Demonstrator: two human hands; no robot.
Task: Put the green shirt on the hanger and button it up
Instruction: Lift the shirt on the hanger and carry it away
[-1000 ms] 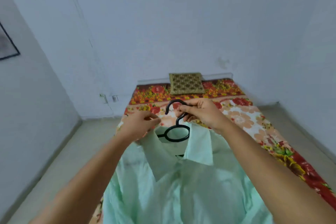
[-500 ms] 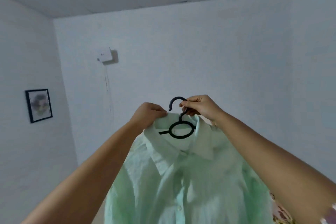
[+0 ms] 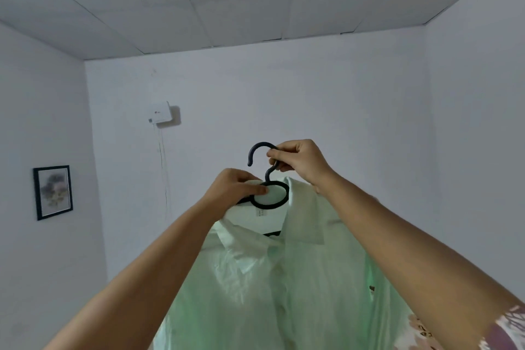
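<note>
The green shirt [image 3: 284, 278] hangs on the hanger [image 3: 267, 177], which is held up in the air. Its collar [image 3: 302, 219] stands round the loop [image 3: 268, 205] of the hanger, and the body of the shirt falls straight below the hanger. The right hand [image 3: 301, 162] pinches the hook [image 3: 257, 148], with thumb and fingers closed narrow on the bend just above the loop. The left hand [image 3: 233, 189] grips the left side of the loop. Its thumb lies over the black bar and the other fingers curl behind it, perhaps with some collar cloth between, but this part is hidden.

The whole weight seems to rest on these two small grips. If the right pinch loosens while the left hand goes down to the front, the hanger may tip and one shoulder may slide off its arm. The cloth looks thin and smooth, so I think it would slip easily. The left shoulder, just beside the loop, looks bunched. If it is not seated properly, any buttoning there could pull the front crooked. I cannot tell whether the front below the hanger is fastened. Working with one hand on a freely swinging shirt could also miss the holes.
</note>
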